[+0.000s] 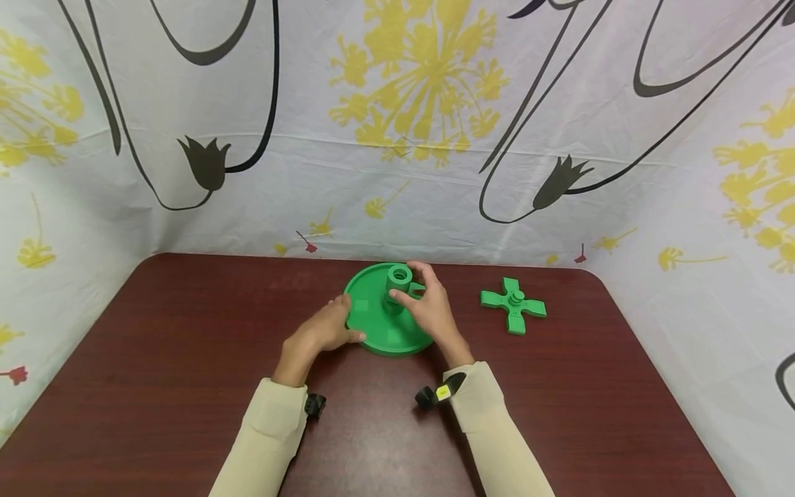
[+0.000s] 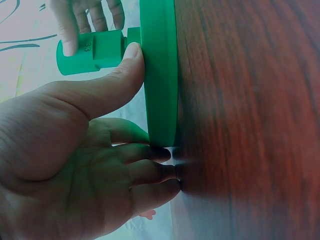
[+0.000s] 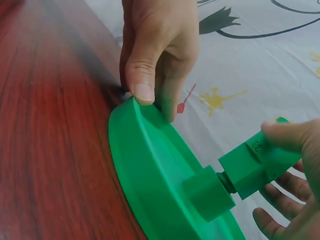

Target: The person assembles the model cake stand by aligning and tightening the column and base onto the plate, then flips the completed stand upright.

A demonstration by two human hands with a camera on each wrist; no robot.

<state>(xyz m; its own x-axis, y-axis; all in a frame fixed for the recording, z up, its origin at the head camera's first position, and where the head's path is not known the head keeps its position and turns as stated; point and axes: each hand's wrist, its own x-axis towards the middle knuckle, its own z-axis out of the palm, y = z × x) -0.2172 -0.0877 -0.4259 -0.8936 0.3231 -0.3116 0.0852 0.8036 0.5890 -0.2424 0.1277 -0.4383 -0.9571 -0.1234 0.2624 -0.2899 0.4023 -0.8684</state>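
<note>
A round green dish-like base with a raised rim lies on the table in the head view. My left hand grips its left edge, with the thumb on the rim and the fingers along the outer side. From the base rises a short green post. A green cylindrical piece with a hollow top stands on that post, and a threaded neck shows between them in the right wrist view. My right hand pinches this piece, thumb on the near side and fingers behind, partly hidden.
A green cross-shaped part with a raised round centre lies on the dark red wood table, to the right of the base. Behind the table hangs a white cloth with yellow and dark flower prints.
</note>
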